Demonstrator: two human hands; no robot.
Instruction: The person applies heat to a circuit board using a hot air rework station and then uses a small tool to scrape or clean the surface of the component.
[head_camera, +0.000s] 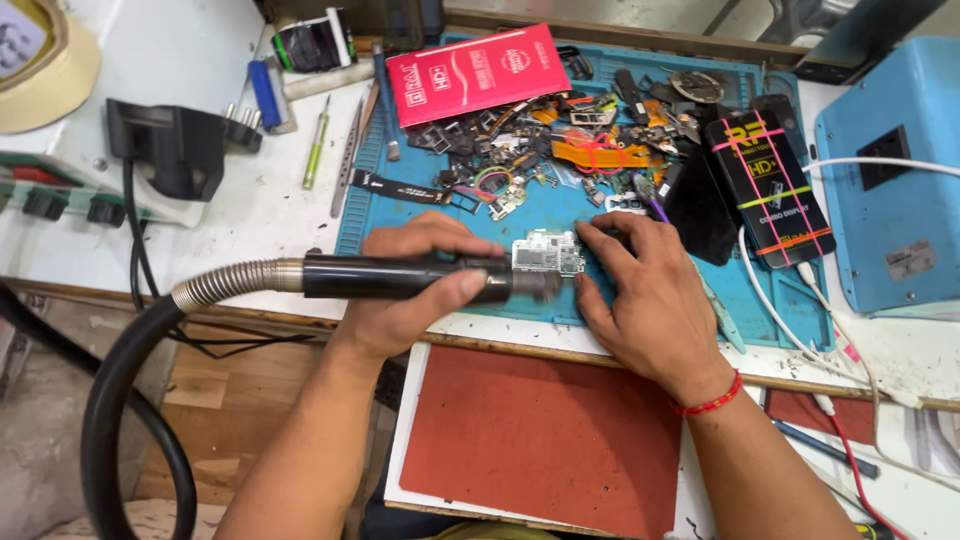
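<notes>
Where mat (560, 215) ends – flat red package (478, 72).

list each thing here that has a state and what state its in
hot air tool: gripped in the left hand, lying level, nozzle at the circuit board
circuit board: flat on the blue mat, pinned by right hand fingertips
red packet: closed, lying flat
black packet: closed, wrapped with bands
loose phone parts: heaped on the mat
green screwdriver: lying untouched
</notes>
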